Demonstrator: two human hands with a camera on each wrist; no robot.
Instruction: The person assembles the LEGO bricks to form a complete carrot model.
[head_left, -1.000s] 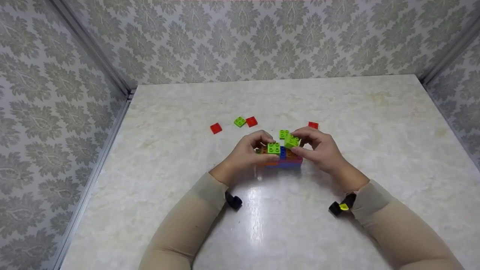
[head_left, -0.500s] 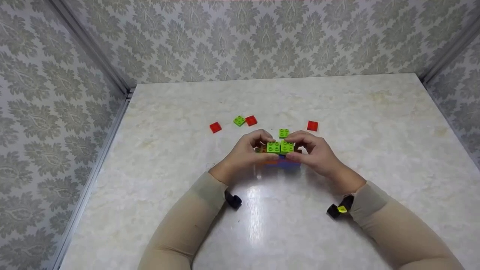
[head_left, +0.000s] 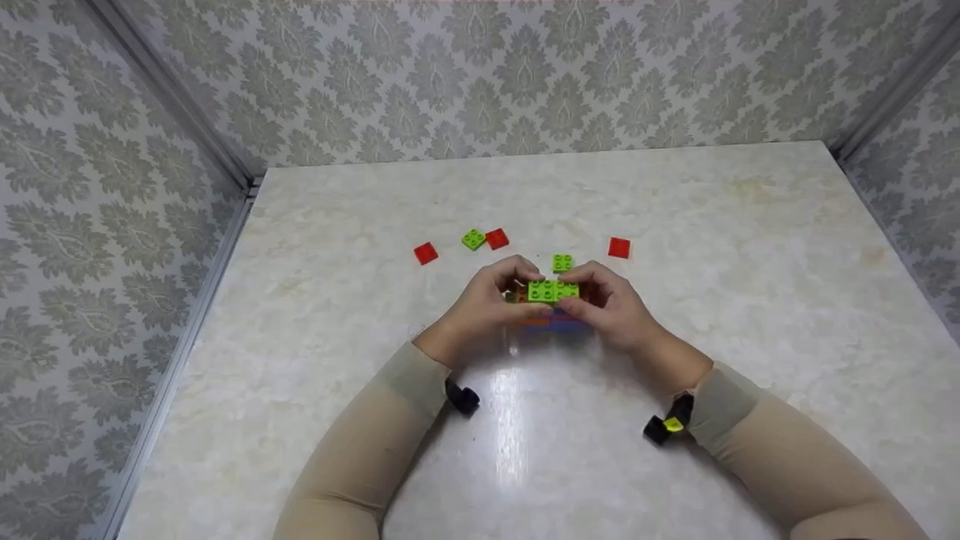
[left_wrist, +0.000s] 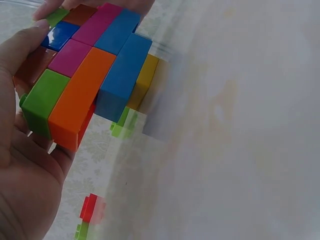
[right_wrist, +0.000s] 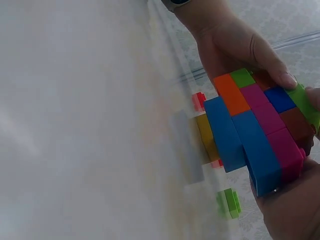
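Note:
A stack of coloured toy building bricks (right_wrist: 262,112) stands upright on the table, with blue, orange, magenta, brown and green bricks above a yellow one (right_wrist: 206,137). Two green bricks sit side by side on top. My left hand (head_left: 480,301) pinches the left green brick (head_left: 541,291), thumb in front and fingers behind. On the other side, my right hand (head_left: 613,309) pinches the right green brick (head_left: 568,290) the same way, its thumb right beside the left thumb. The wrist views show the stack's front face; the hands cover parts of its upper sides.
Behind the stack lies a loose green brick (head_left: 562,262). Farther left are a red brick (head_left: 426,253) and a green one (head_left: 473,239) against another red brick (head_left: 497,238). One more red brick (head_left: 619,247) lies back right. Patterned walls border the pale table (head_left: 300,225).
My right hand has moved left and lowered its green brick from a tilted position onto the stack, against the left green brick. My left hand has kept its hold.

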